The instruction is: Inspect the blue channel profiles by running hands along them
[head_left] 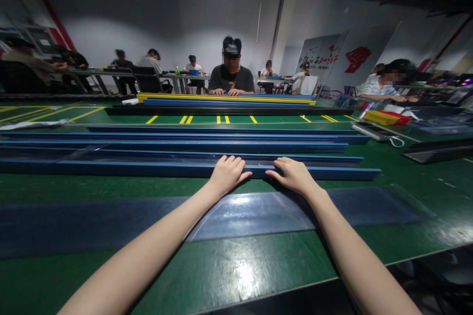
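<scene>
The work looks to be partway along, with one piece in hand: the nearest long blue strip (325, 173) lies on the green surface (229, 275), running left to right, just beyond a clear sheet (258, 219). The left hand (227, 173) and the right hand (291, 173) are both closed over this strip near its right part, fingers on the far side and thumbs on the near side, with a gap between them. The clear sheet lies flat under the forearms, held by neither hand and apart from the strip, so nothing appears to have been done to join the two. Farther off, more blue strips (295, 146) lie side by side, untouched; whether they are finished or waiting cannot be told. Beyond them are a black strip (236, 110) and a yellow strip (273, 101), near a person (231, 78) seated at the far side. No finished pile can be made out, so how much is left is uncertain.
</scene>
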Demonstrator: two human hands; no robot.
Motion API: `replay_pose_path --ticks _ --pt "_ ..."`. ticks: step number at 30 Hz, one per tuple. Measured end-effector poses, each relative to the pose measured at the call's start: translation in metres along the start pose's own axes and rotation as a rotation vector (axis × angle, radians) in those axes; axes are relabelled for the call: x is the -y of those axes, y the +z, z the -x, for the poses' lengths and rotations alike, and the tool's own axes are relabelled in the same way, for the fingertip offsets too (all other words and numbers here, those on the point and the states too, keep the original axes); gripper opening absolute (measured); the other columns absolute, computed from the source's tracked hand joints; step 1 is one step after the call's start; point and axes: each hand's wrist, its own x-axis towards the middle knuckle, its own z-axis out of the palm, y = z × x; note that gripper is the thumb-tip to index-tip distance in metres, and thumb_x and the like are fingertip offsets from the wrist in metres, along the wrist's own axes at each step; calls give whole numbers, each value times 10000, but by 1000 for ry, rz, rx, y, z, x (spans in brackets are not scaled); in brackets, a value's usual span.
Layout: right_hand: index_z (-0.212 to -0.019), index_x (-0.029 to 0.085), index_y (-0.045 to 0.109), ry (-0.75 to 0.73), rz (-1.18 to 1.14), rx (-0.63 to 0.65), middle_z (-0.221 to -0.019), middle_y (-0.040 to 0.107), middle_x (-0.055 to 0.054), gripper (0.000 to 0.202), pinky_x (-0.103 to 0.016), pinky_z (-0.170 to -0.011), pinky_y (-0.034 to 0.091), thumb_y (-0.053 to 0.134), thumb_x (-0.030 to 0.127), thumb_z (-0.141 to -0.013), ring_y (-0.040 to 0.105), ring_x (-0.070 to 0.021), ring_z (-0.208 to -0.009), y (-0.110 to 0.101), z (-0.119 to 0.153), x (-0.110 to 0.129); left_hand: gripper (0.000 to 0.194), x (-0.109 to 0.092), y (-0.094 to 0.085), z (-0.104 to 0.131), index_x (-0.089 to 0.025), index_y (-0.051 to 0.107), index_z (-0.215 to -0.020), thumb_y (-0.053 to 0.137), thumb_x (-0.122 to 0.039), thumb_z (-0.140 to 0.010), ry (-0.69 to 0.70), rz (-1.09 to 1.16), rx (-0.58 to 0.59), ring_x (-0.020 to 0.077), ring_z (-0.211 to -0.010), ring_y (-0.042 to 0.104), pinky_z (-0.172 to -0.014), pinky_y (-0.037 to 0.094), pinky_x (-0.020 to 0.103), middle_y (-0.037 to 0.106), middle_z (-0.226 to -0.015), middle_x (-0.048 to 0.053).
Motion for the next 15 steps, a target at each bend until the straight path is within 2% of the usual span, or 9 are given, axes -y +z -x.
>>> replay_pose_path --ticks 15 --pt "-794 186 576 8 -5 29 -872 619 -55 332 -231 -603 332 377 444 -852 558 -164 -812 -1 0 1 326 0 2 1 -156 524 -723 430 -447 -835 -5 12 -11 174 -675 527 -605 298 293 586 -691 37"
